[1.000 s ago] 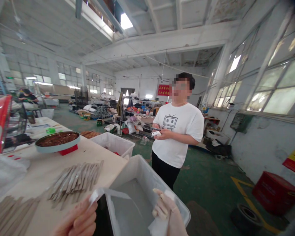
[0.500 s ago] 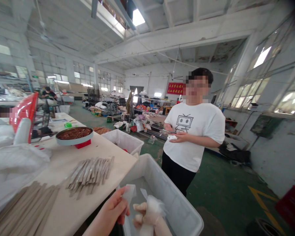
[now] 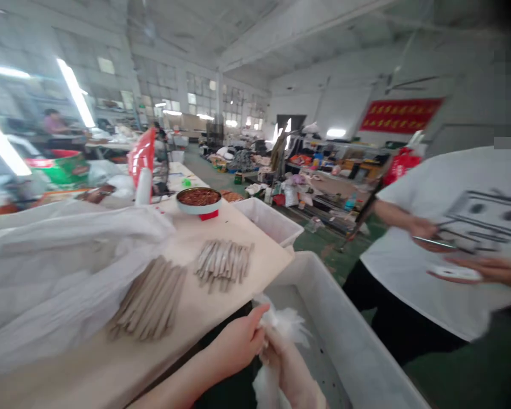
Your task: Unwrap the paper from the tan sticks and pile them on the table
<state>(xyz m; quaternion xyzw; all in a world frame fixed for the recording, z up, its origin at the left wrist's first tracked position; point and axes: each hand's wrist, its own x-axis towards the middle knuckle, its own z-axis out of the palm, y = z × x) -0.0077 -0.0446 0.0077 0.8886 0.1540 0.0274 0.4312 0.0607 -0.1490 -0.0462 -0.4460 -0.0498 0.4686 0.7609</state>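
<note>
a wisp of thin white film (image 3: pixel 283 326) is bunched between the person's hands, above a pale plastic tub (image 3: pixel 344 324) at about one o'clock. the left hand (image 3: pixel 238 341) is clenched around it, and the right hand (image 3: pixel 287 369) grasps it lower down, the two touching. at ten o'clock, a cream tabletop (image 3: pixel 221 309) holds a bundle of beige strips (image 3: pixel 149 301) and a smaller bundle of grey strips (image 3: pixel 223 264), with a round tray of reddish-brown bits (image 3: pixel 198 197) beyond. a white plastic sheet (image 3: pixel 68 267) lies at nine o'clock. at two o'clock, a co-worker in a white t-shirt (image 3: pixel 434 272) holds a small white piece (image 3: pixel 455 273).
</note>
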